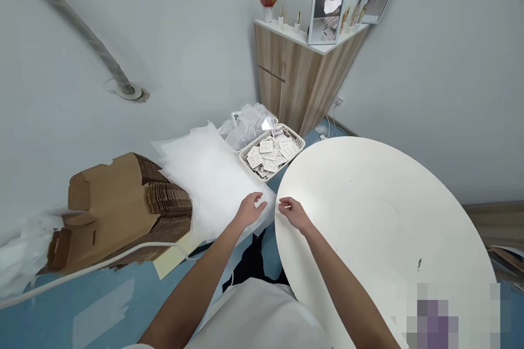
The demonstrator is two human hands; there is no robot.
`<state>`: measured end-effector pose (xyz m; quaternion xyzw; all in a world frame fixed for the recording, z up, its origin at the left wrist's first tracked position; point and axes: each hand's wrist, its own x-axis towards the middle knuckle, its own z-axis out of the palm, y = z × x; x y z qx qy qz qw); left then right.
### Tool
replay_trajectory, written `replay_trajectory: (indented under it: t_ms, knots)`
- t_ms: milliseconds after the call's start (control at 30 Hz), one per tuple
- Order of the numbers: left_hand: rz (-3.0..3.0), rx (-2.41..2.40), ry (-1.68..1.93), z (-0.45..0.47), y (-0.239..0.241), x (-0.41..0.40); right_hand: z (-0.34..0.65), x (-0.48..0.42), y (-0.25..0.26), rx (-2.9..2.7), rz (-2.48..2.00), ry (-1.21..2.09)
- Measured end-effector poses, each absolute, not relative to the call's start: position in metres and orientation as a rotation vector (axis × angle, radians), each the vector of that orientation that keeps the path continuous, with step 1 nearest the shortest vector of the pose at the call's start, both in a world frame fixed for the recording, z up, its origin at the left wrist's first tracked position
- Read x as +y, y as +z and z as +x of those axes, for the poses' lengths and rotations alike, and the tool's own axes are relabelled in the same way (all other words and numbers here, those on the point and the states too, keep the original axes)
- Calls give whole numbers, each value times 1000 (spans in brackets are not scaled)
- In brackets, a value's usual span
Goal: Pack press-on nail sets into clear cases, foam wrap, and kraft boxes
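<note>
My left hand [249, 210] rests on the near edge of a stack of white foam sheets [208, 174], fingers curled and pinching the top sheet's corner. My right hand [292, 212] hovers over the left rim of a round white table [376, 218], with fingers bent in a pinch; what they hold, if anything, is too small to make out. The two hands are close together, almost touching.
A white basket [297, 140] of small printed packets sits beyond the sheets, with clear plastic bags [245, 122] behind it. Flattened cardboard boxes [118, 207] lie at left. A wooden cabinet [298, 76] with picture frames stands in the corner. A white cable [102, 264] crosses the blue floor.
</note>
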<state>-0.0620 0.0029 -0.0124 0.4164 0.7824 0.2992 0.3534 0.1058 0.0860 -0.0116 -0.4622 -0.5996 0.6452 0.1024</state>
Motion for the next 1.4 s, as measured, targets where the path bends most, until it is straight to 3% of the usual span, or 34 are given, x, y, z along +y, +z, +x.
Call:
replay_trajectory:
  t_ms: [367,600,867,1133,1400]
  knots:
    - [1134,2167,671,-176,-26,113,-26,137,-17,-1447,-1441,1938]
    - [1286,2215,226,-185,-34,151,-57,162,-46,-1583,-1642,1654]
    - [1323,2222,253,-179,-47,154,-70,172,-67,-1846,-1698,1436]
    - [1547,2115,633,-163,-25,137,-31,161,-34,-1383,-1499,1704]
    - [1698,1509,783,-61,16,73,103,88,9,-1040,-1442,1741]
